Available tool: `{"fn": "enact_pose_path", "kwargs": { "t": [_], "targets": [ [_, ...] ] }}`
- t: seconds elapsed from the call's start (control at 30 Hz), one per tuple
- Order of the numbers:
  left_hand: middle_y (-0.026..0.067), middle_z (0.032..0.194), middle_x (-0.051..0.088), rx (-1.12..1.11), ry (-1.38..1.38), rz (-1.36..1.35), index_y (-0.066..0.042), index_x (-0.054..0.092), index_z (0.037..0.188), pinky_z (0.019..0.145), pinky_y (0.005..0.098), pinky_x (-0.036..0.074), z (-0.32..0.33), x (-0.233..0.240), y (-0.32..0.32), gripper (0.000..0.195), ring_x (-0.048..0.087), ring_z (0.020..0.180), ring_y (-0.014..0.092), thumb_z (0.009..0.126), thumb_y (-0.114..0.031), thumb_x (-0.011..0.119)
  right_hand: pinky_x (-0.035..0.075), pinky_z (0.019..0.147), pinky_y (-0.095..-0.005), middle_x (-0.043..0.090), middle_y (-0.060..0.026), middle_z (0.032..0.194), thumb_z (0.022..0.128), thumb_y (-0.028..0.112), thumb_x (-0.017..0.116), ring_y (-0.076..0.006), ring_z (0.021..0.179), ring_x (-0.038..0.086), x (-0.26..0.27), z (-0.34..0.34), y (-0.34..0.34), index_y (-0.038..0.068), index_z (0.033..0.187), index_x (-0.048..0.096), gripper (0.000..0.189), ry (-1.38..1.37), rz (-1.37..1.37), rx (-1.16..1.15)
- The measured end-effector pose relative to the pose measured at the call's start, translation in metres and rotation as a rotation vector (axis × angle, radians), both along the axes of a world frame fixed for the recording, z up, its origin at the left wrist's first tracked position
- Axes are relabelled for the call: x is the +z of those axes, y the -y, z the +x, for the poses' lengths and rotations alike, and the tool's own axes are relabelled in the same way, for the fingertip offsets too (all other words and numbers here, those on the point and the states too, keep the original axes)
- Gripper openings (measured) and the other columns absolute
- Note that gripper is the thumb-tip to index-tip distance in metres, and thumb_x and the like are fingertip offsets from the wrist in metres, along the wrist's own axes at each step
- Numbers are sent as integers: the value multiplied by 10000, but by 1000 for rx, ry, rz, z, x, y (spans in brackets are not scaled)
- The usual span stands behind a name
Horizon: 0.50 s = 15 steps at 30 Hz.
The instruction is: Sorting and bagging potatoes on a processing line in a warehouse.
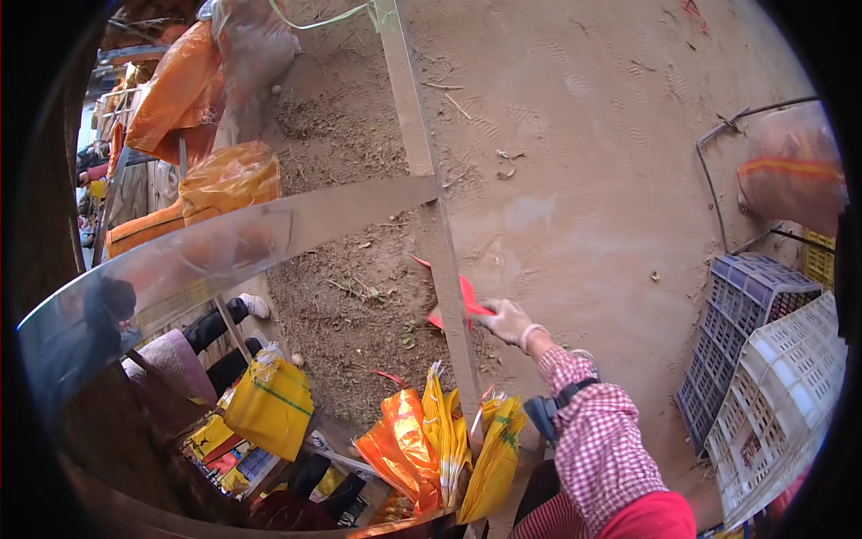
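My right hand (508,322), in a pale glove with a pink cuff, reaches out over the dirt floor. Its fingers are closed on a red sheet (469,296), thin and perhaps plastic, which passes behind a long upright metal bar (431,162). The sleeve is checked pink and white, with a dark strap and device on the forearm. My left hand is out of view. Below the right hand, folded yellow sacks (495,458) and orange plastic film bags (407,445) hang by the bar.
A stack of plastic crates, dark (737,323) and white (774,404), stands at the right. Orange sacks (229,178) lie upper left. Another person's legs (222,330) show at lower left, near yellow sacks (269,404). A translucent curved edge crosses the left.
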<state>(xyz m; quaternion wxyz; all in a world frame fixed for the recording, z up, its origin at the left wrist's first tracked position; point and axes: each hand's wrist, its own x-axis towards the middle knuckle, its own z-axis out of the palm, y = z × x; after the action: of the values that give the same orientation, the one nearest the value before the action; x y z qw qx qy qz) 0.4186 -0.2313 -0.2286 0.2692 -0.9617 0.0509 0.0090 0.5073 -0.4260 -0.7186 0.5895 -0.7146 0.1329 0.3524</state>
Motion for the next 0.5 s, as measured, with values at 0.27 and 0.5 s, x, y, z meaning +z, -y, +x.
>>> {"fn": "enact_pose_path", "kwargs": {
  "t": [0.27,0.5],
  "targets": [
    [357,1344,461,8,35,82,23,198,1546,927,651,439,-13,21,-17,1100,536,1171,495,734,-293,869,532,770,-415,724,-163,850,894,356,668,-295,767,699,74,-108,172,11,1214,677,471,-258,-122,41],
    [361,1352,454,-7,35,41,21,192,1548,930,656,434,-15,20,-27,1113,530,1180,498,726,-293,873,558,683,-412,724,-163,828,919,337,659,-280,750,708,22,-203,175,37,1173,705,395,-23,-320,198]
  ]
}}
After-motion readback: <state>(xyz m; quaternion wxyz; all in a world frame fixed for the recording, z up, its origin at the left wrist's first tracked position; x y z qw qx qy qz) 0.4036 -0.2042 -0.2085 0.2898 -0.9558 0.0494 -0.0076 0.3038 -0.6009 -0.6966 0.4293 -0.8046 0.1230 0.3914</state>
